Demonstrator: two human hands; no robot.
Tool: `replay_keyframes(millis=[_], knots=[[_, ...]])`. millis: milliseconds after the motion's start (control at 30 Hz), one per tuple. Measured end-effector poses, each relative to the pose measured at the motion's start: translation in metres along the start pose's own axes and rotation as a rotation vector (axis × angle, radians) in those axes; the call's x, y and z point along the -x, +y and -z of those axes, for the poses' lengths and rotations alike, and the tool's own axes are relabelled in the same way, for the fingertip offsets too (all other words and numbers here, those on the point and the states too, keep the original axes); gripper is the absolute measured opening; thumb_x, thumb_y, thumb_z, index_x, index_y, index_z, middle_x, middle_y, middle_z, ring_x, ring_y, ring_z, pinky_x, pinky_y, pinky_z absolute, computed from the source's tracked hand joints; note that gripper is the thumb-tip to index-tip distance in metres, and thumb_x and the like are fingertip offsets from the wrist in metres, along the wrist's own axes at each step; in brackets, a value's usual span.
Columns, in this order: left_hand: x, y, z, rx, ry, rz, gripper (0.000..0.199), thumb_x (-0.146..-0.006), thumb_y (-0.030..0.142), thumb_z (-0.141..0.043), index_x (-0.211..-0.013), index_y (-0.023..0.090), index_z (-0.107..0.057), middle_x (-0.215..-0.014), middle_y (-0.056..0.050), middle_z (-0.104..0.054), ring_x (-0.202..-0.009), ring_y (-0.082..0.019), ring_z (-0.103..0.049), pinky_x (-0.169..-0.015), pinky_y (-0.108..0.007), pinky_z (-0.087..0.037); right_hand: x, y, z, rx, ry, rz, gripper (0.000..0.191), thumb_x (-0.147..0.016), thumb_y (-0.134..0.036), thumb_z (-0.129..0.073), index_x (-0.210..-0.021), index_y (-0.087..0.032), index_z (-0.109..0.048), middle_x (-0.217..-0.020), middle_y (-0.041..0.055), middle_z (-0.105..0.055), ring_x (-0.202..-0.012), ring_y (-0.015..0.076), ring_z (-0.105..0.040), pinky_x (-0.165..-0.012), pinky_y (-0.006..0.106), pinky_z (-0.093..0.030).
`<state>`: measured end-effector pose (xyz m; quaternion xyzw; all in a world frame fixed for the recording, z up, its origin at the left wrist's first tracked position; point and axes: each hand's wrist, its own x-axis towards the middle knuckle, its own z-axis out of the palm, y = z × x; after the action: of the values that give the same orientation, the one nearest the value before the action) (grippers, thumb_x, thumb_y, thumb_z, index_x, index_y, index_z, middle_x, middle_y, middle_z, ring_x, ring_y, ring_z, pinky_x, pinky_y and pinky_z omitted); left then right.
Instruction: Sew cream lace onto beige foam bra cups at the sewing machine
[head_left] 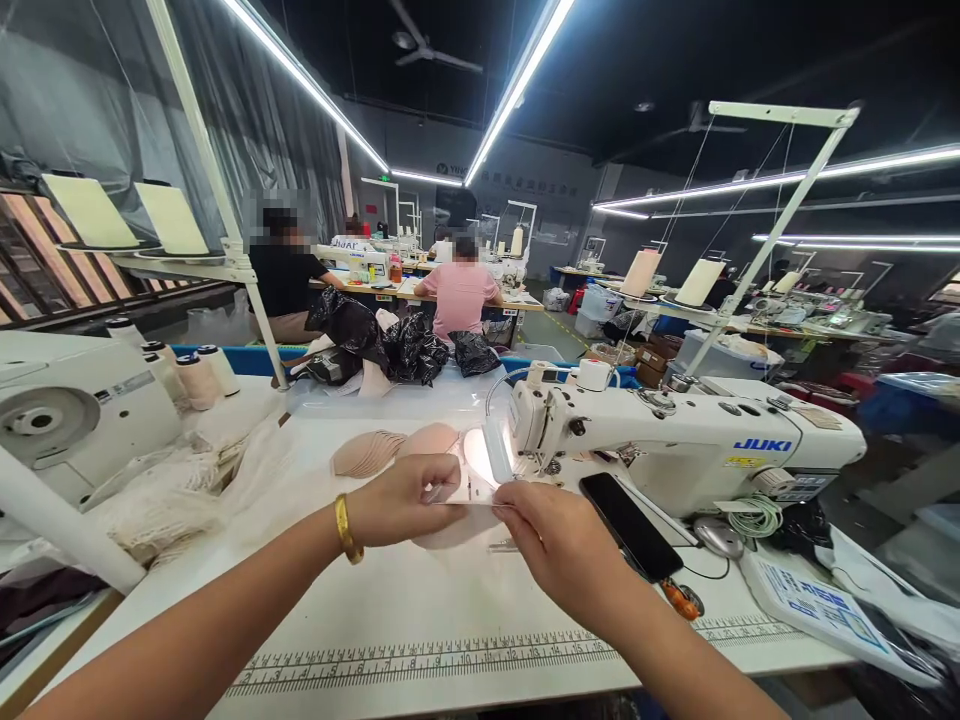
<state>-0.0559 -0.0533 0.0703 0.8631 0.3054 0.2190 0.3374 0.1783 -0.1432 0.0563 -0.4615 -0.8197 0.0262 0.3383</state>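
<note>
A thin pale strip (480, 502) stretches between my two hands, just in front of the needle area of a white sewing machine (667, 430). My left hand (409, 500), with a gold bangle at the wrist, pinches its left end. The right end is pinched between the thumb and fingers of my right hand (551, 525). Beige cup-shaped pieces (369, 453) lie fanned out behind my left hand, and another beige piece (450, 530) shows partly beneath the hands. The machine's lamp lights the spot behind the strip.
A black phone (630, 525) lies right of my right hand. A ruler scale (427, 662) runs along the front edge. Lace fabric (180, 490) and thread cones (199, 380) are at the left. Black plastic bags (412, 345) sit behind the table; people work farther back.
</note>
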Motion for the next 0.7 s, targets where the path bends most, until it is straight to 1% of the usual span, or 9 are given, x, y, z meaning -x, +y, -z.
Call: replay_keyframes(millis=[67, 100, 167, 233, 333, 467, 533, 600, 700], knots=[[0.009, 0.0, -0.001, -0.212, 0.186, -0.093, 0.029, -0.087, 0.034, -0.057, -0.066, 0.023, -0.039, -0.062, 0.003, -0.045, -0.06, -0.015, -0.04, -0.058, -0.028, -0.03, 0.003, 0.001, -0.014, 0.136, 0.179, 0.128, 0.023, -0.1, -0.01, -0.047, -0.099, -0.022, -0.067, -0.082, 0.0052, -0.073, -0.069, 0.0201, -0.062, -0.063, 0.03, -0.039], [0.014, -0.002, -0.003, -0.338, 0.228, -0.158, 0.026, -0.089, 0.029, -0.053, -0.067, 0.023, -0.041, -0.062, 0.002, -0.047, -0.06, -0.016, -0.041, -0.06, -0.03, -0.031, 0.005, 0.004, -0.023, 0.167, 0.24, 0.171, 0.026, -0.099, -0.006, -0.047, -0.101, -0.021, -0.067, -0.088, 0.0065, -0.075, -0.073, 0.0204, -0.063, -0.066, 0.031, -0.041], [0.023, -0.006, -0.011, -0.591, 0.207, -0.275, 0.023, -0.093, 0.018, -0.048, -0.07, 0.022, -0.048, -0.066, -0.001, -0.056, -0.063, -0.019, -0.047, -0.064, -0.033, -0.033, 0.011, 0.014, -0.045, 0.196, 0.261, 0.212, 0.03, -0.097, 0.0, -0.046, -0.102, -0.021, -0.067, -0.101, 0.0077, -0.077, -0.082, 0.0208, -0.064, -0.073, 0.032, -0.044], [0.03, -0.012, -0.025, -0.745, 0.087, -0.325, 0.018, -0.094, 0.017, -0.055, -0.076, 0.022, -0.055, -0.076, -0.003, -0.064, -0.069, -0.021, -0.053, -0.07, -0.036, -0.037, 0.017, 0.032, -0.065, 0.232, 0.179, 0.225, 0.033, -0.096, 0.001, -0.043, -0.095, -0.021, -0.068, -0.098, 0.0062, -0.077, -0.08, 0.0206, -0.063, -0.072, 0.032, -0.044], [0.029, -0.022, -0.047, -0.775, -0.073, -0.333, 0.018, -0.089, 0.023, -0.074, -0.081, 0.021, -0.058, -0.085, -0.003, -0.069, -0.076, -0.023, -0.06, -0.074, -0.036, -0.041, 0.023, 0.063, -0.081, 0.238, 0.019, 0.282, 0.032, -0.097, -0.002, -0.046, -0.084, -0.021, -0.067, -0.086, 0.0024, -0.075, -0.072, 0.0191, -0.06, -0.065, 0.03, -0.041], [0.001, -0.035, -0.066, -0.842, -0.112, -0.397, 0.02, -0.085, 0.0, -0.06, -0.084, 0.02, -0.058, -0.085, -0.003, -0.067, -0.075, -0.022, -0.06, -0.073, -0.036, -0.042, 0.022, 0.098, -0.079, 0.122, -0.168, 0.276, 0.027, -0.099, -0.005, -0.051, -0.093, -0.022, -0.071, -0.1, 0.0032, -0.076, -0.087, 0.0196, -0.065, -0.072, 0.028, -0.045], [-0.015, -0.042, -0.07, -0.848, -0.149, -0.35, 0.021, -0.083, -0.001, -0.059, -0.078, 0.02, -0.055, -0.079, -0.003, -0.065, -0.069, -0.021, -0.058, -0.066, -0.035, -0.039, 0.02, 0.108, -0.076, 0.061, -0.185, 0.245, 0.03, -0.099, -0.005, -0.048, -0.101, -0.024, -0.071, -0.109, 0.0037, -0.076, -0.095, 0.0199, -0.065, -0.077, 0.029, -0.048], [-0.026, -0.048, -0.073, -0.802, -0.17, -0.278, 0.023, -0.087, 0.005, -0.06, -0.072, 0.02, -0.052, -0.073, -0.001, -0.063, -0.062, -0.02, -0.055, -0.06, -0.034, -0.035, 0.02, 0.114, -0.073, 0.032, -0.159, 0.268, 0.037, -0.099, -0.003, -0.043, -0.113, -0.025, -0.07, -0.116, 0.0048, -0.076, -0.102, 0.0207, -0.065, -0.081, 0.031, -0.051], [-0.028, -0.056, -0.076, -0.694, -0.077, -0.277, 0.022, -0.092, 0.011, -0.06, -0.073, 0.02, -0.052, -0.078, -0.002, -0.064, -0.069, -0.02, -0.057, -0.063, -0.033, -0.039, 0.023, 0.115, -0.071, 0.049, -0.123, 0.31, 0.043, -0.097, -0.002, -0.043, -0.125, -0.026, -0.065, -0.113, 0.0059, -0.075, -0.101, 0.0222, -0.063, -0.081, 0.034, -0.052]])
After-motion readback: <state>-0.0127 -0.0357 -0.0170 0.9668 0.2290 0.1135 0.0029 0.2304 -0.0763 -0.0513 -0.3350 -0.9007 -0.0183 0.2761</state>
